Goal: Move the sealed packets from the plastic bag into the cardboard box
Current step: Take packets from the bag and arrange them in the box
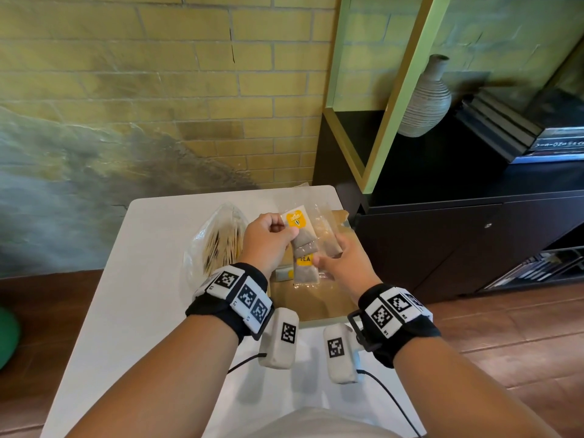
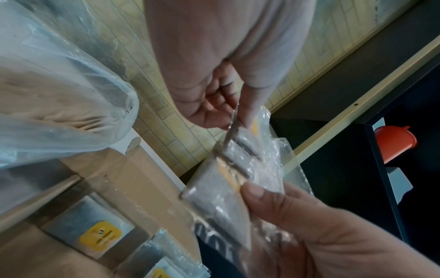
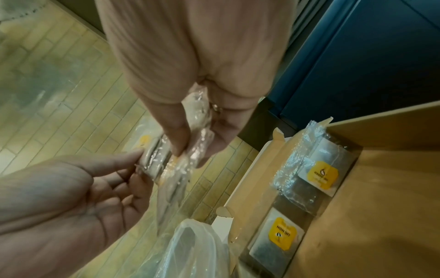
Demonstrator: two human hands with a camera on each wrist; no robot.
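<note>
A cluster of sealed packets (image 1: 304, 248) (clear wrappers, yellow labels) is held above the cardboard box (image 1: 313, 303), near the desk's (image 1: 151, 279) far right corner. Its upper end is pinched by the left hand (image 1: 268, 240); its lower part is gripped by the right hand (image 1: 343, 263). The plastic bag (image 1: 210, 241) is seen left of the box, in which two packets (image 3: 297, 203) are already laid.

The sealed packets (image 1: 305, 245) are clear shiny plastic that crinkles, with yellow paper labels and soft grey bags inside. The plastic bag (image 1: 218, 238) is thin, see-through and a bit cloudy. The cardboard box (image 3: 371, 197) is brown, dull and smooth. The worktop (image 1: 151, 279) is white and smooth. The wall (image 1: 158, 74) is rough yellow brick. The vase (image 1: 425, 99) has ridges and looks dull. The floor (image 1: 505, 327) is brown wood.
</note>
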